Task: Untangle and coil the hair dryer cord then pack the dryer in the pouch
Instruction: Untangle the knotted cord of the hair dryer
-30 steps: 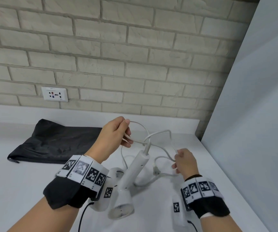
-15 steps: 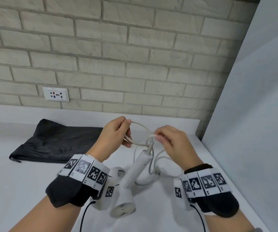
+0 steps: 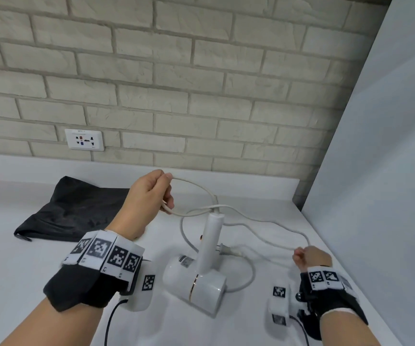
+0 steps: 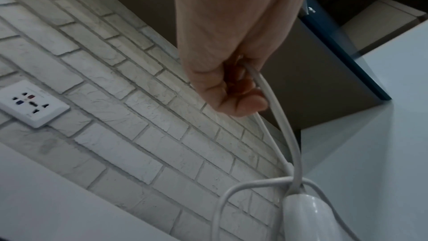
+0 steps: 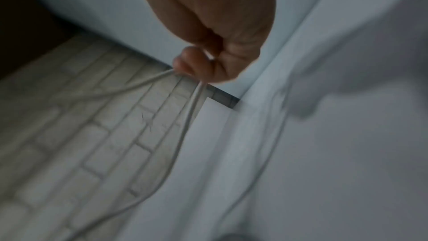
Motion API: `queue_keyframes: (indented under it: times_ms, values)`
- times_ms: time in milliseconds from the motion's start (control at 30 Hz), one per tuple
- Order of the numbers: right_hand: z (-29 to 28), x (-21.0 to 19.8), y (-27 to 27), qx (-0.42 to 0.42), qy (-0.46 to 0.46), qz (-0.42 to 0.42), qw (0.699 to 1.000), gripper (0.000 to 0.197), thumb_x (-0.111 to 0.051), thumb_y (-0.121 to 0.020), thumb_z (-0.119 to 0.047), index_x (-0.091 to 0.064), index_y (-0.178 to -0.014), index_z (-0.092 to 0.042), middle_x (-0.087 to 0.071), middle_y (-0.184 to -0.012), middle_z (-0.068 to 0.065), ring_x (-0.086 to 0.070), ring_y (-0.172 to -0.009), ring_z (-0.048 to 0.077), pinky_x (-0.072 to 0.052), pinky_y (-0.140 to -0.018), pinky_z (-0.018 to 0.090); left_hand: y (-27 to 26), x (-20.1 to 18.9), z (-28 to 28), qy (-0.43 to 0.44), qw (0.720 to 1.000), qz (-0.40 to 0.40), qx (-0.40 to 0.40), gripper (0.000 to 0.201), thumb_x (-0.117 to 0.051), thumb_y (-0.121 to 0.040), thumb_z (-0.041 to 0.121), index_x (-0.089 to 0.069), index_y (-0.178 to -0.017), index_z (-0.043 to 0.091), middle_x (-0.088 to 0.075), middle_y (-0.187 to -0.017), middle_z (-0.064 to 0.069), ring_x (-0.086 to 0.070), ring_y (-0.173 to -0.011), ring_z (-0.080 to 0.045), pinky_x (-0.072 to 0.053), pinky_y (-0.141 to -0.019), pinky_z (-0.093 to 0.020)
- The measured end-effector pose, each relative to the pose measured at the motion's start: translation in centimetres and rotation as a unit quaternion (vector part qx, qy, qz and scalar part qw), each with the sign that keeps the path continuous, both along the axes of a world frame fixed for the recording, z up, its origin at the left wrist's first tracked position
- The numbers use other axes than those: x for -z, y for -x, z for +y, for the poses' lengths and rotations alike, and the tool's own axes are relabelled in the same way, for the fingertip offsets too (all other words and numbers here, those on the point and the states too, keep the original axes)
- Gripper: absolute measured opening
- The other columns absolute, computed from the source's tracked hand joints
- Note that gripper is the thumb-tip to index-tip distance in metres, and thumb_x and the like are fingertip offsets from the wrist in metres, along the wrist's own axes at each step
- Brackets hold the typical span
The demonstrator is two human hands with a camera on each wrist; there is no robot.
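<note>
A white hair dryer [image 3: 199,283] lies on the white counter [image 3: 14,283], its handle [image 3: 212,236] pointing up and away from me. Its white cord [image 3: 263,224] loops around the handle top. My left hand [image 3: 149,196] grips a loop of cord above the counter, left of the handle; the left wrist view shows the fingers [image 4: 241,102] curled round the cord [image 4: 281,116]. My right hand [image 3: 310,257] pinches the cord at the right, low near the counter, and in the blurred right wrist view the cord [image 5: 185,120] runs from its fingers [image 5: 190,61]. The plug [image 3: 226,249] lies beside the handle. A black pouch [image 3: 76,208] lies flat at the left.
A brick wall with a white socket [image 3: 84,139] stands behind the counter. A pale panel [image 3: 376,196] closes off the right side, close to my right hand. Bare counter shows in front of the pouch.
My right hand has moved from beside my left hand down and to the right, drawing the cord out. The left hand keeps its loop. The dryer has shifted on the counter.
</note>
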State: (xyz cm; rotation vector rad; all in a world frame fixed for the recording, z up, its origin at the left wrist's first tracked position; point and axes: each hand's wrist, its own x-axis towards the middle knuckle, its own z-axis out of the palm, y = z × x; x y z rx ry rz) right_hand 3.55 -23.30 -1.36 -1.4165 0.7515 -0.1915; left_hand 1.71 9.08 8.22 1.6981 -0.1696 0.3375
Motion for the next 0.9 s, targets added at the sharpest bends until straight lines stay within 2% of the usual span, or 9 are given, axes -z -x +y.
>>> queue_keyframes:
  times_ms: [100,167,233,333,400,500,667,733,900]
  values:
    - [0.6,1.3,-0.1,-0.050,0.119,0.073,0.989,0.032,-0.040,-0.092,0.000,-0.047,-0.119,0.016,-0.060,-0.081,0.020,-0.061,-0.072,0.029,-0.049,-0.051,0.022,0.1,-0.4,-0.6,-0.010,1.000,-0.003,0.025,0.032,-0.041,-0.095,0.020,-0.043,-0.067,0.007,-0.045,-0.062,-0.006,-0.051,-0.046,-0.010,-0.047,-0.047,-0.025]
    - [1.8,0.4,-0.1,-0.090,0.251,0.066,0.962,0.039,-0.045,-0.086,0.005,-0.043,-0.125,0.011,-0.053,-0.107,0.028,-0.059,-0.090,0.037,-0.051,-0.079,0.037,0.0,-0.6,-1.0,-0.008,0.999,-0.006,0.032,0.032,-0.041,-0.095,0.020,-0.043,-0.066,0.009,-0.044,-0.063,-0.005,-0.052,-0.047,-0.011,-0.047,-0.047,-0.025]
    - [3.6,-1.6,0.5,-0.083,0.392,-0.027,0.916,0.051,-0.043,-0.080,0.014,-0.041,-0.130,0.004,-0.036,-0.129,0.028,-0.047,-0.111,0.042,-0.039,-0.093,0.036,-0.1,-0.8,-1.2,-0.006,0.999,-0.007,0.037,0.032,-0.040,-0.095,0.020,-0.042,-0.065,0.009,-0.044,-0.063,-0.004,-0.052,-0.048,-0.013,-0.046,-0.047,-0.026]
    - [7.0,-5.5,1.8,-0.068,0.535,-0.233,0.809,0.052,-0.035,-0.072,0.015,-0.056,-0.117,-0.002,-0.048,-0.116,0.022,-0.044,-0.105,0.039,-0.029,-0.082,0.022,-0.1,-0.8,-1.7,-0.013,0.999,-0.015,0.039,0.032,-0.040,-0.095,0.020,-0.042,-0.066,0.009,-0.044,-0.062,-0.005,-0.052,-0.046,-0.013,-0.044,-0.045,-0.025]
    - [9.3,-7.5,2.6,-0.138,0.526,-0.314,0.778,0.035,-0.038,-0.081,-0.004,-0.061,-0.107,-0.006,-0.056,-0.104,0.012,-0.049,-0.096,0.030,-0.035,-0.082,0.025,0.0,-0.9,-2.0,-0.023,0.999,-0.019,0.038,0.031,-0.040,-0.095,0.020,-0.043,-0.067,0.008,-0.044,-0.062,-0.006,-0.051,-0.045,-0.012,-0.044,-0.044,-0.023]
    - [12.3,-8.4,3.2,-0.312,0.544,-0.245,0.739,0.025,-0.051,-0.090,-0.027,-0.055,-0.109,-0.012,-0.051,-0.100,-0.002,-0.049,-0.095,0.016,-0.039,-0.076,0.026,0.1,-1.1,-2.6,-0.029,0.998,-0.027,0.045,0.031,-0.040,-0.096,0.020,-0.042,-0.067,0.008,-0.043,-0.062,-0.006,-0.050,-0.045,-0.011,-0.044,-0.043,-0.023]
    - [13.2,-8.5,2.6,-0.345,0.618,-0.164,0.687,0.013,-0.046,-0.092,-0.011,-0.053,-0.099,-0.004,-0.061,-0.098,0.012,-0.055,-0.086,0.026,-0.033,-0.065,0.027,0.2,-1.2,-2.5,-0.054,0.997,-0.043,0.038,0.031,-0.041,-0.095,0.021,-0.042,-0.066,0.009,-0.044,-0.061,-0.007,-0.048,-0.044,-0.012,-0.042,-0.042,-0.022]
    - [13.1,-9.4,2.5,-0.358,0.585,-0.209,0.697,0.014,-0.046,-0.092,-0.013,-0.058,-0.089,-0.006,-0.060,-0.085,0.009,-0.052,-0.070,0.018,-0.032,-0.060,0.026,0.1,-1.1,-2.4,-0.076,0.995,-0.050,0.026,0.031,-0.042,-0.095,0.022,-0.042,-0.066,0.009,-0.044,-0.058,-0.007,-0.047,-0.042,-0.011,-0.040,-0.042,-0.022]
    - [11.8,-13.1,2.5,-0.290,0.206,-0.345,0.868,0.022,-0.047,-0.092,-0.008,-0.051,-0.071,-0.014,-0.053,-0.062,0.003,-0.050,-0.039,0.006,-0.048,-0.047,0.026,-0.7,-0.5,-2.1,-0.147,0.988,-0.042,-0.011,0.034,-0.043,-0.093,0.026,-0.036,-0.064,0.011,-0.038,-0.055,-0.002,-0.045,-0.038,-0.006,-0.035,-0.045,-0.021]
